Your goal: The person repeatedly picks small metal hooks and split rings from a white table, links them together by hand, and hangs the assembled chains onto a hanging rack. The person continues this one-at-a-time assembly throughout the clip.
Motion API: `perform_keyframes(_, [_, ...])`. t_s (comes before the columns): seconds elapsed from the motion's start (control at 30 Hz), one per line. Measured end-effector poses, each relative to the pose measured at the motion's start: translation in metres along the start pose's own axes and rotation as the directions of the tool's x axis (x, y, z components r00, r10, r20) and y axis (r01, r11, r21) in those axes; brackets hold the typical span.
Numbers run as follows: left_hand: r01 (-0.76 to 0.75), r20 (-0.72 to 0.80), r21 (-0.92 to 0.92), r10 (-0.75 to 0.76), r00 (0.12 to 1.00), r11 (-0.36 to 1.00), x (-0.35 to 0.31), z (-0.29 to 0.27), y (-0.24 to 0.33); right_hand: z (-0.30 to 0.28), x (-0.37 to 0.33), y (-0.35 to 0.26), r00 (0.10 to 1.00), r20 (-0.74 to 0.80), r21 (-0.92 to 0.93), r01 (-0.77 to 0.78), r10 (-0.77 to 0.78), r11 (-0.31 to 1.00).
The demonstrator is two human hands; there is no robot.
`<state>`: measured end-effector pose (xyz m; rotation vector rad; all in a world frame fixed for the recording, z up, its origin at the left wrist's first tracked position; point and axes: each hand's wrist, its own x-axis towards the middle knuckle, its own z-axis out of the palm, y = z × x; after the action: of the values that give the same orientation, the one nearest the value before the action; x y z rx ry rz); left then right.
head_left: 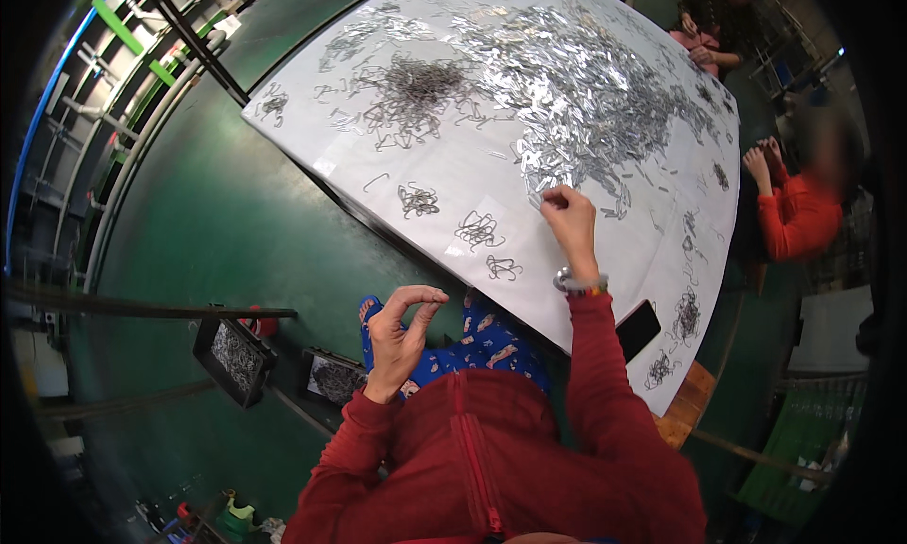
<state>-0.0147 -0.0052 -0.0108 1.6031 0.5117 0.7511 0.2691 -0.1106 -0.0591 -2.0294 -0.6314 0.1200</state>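
Metal strips, silver and gleaming, sprawl in a broad heap across the white desk, and right at the heap's near edge we have the right hand! Thumb and fingers drawn together there, low over the loose strips; whether anything is pinched between them, I cannot tell. Over to the left hand, off the desk and above the person's lap: thumb and forefinger curve into a ring, tips close together, and again I can't tell if something thin sits between.

Left of the strips, a dark tangle of bent wires. Nearer the edge, 3 little bundles of wire, set apart from each other. Beside the right sleeve, a black phone lies flat on the desk. Down at lower left, 2 dark crates full of metal pieces. And across on the right, a co-worker in orange-red, both hands raised by the desk's edge!
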Motion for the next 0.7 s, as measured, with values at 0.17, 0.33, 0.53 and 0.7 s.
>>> perform_keyframes(0.17, [-0.076, 0.096, 0.053, 0.071, 0.993, 0.996, 0.002, 0.002, -0.001, 0.007, -0.075, -0.090, 0.944, 0.328, 0.566, -0.164, -0.039, 0.808])
perform_keyframes(0.33, [-0.080, 0.103, 0.086, 0.071, 0.992, 0.993, 0.003, 0.007, -0.001, 0.003, -0.109, -0.130, 0.912, 0.386, 0.592, -0.131, -0.137, 0.795])
perform_keyframes(0.53, [-0.118, 0.110, 0.180, 0.099, 0.989, 0.977, 0.005, 0.007, 0.000, -0.001, -0.114, -0.130, 0.912, 0.333, 0.528, 0.030, -0.240, 0.849])
perform_keyframes(0.7, [-0.067, 0.123, 0.162, 0.047, 0.991, 0.985, 0.001, 0.007, -0.019, 0.014, -0.122, -0.120, 0.946, 0.288, 0.644, -0.078, -0.147, 0.761])
